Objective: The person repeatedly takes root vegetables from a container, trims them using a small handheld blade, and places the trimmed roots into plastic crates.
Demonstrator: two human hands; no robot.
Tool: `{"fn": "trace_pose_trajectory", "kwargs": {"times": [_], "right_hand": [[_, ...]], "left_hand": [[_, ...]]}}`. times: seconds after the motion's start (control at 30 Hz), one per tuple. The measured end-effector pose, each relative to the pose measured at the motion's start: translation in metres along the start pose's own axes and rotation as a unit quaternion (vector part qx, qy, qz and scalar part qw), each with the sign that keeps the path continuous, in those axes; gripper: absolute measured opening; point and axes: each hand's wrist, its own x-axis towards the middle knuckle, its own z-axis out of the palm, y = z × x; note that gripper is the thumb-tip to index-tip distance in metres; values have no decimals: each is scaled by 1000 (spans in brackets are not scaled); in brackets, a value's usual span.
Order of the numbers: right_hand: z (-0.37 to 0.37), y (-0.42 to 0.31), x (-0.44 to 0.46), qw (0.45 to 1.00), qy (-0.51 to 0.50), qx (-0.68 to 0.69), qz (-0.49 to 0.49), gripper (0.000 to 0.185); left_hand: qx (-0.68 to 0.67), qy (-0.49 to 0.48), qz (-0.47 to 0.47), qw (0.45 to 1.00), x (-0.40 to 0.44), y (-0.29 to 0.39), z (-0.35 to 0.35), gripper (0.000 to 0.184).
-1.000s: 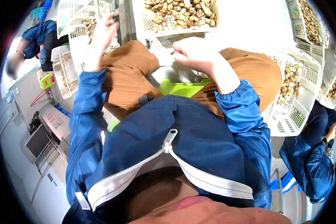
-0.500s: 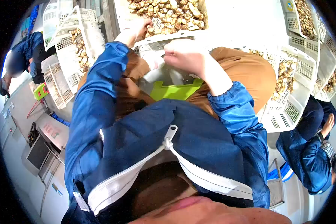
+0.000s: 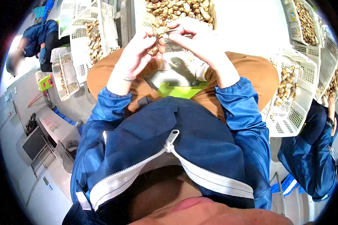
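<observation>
Both hands are raised close together at the near edge of a white basket [image 3: 213, 18] full of brown-and-cream mushroom-like pieces [image 3: 178, 8]. My left hand [image 3: 141, 52] has its fingers curled around a brown piece [image 3: 153, 48]. My right hand [image 3: 193, 35] meets it from the other side, thumb and forefinger pinched on something thin and dark, too small to name. A small yellowish piece [image 3: 160, 30] shows between the fingertips of the two hands.
A green stool [image 3: 180, 91] lies between my knees. White crates [image 3: 77, 41] with more pieces stand at the left; others [image 3: 308, 71] stand at the right. One co-worker [image 3: 41, 37] sits at upper left, another [image 3: 311, 157] at lower right.
My left hand has come back from the basket's near left side toward my right hand and now holds a brown piece. My right hand has moved up, its fingertips meeting the left's.
</observation>
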Motion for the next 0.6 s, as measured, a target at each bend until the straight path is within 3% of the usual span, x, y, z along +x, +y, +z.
{"fn": "trace_pose_trajectory", "kwargs": {"times": [0.03, 0.17, 0.27, 0.3, 0.4, 0.6], "right_hand": [[4, -5, -3, 998, -4, 55, 29, 9], [5, -14, -6, 996, 4, -28, -87, 10], [1, -22, -6, 1000, 5, 19, 6, 11], [-3, -29, -7, 996, -7, 21, 82, 10], [0, -25, -8, 992, 5, 103, 66, 12], [-9, -15, -5, 995, -18, 79, 53, 13]], "left_hand": [[74, 25, 41, 996, -5, -2, 11, 14], [170, 61, 98, 979, -18, -5, 31, 42], [191, 35, 83, 977, -18, -4, 29, 44], [199, 42, 72, 976, -18, -3, 29, 41], [248, 93, 56, 963, -19, 6, 40, 40], [389, 33, 146, 909, -13, 9, 36, 40]]}}
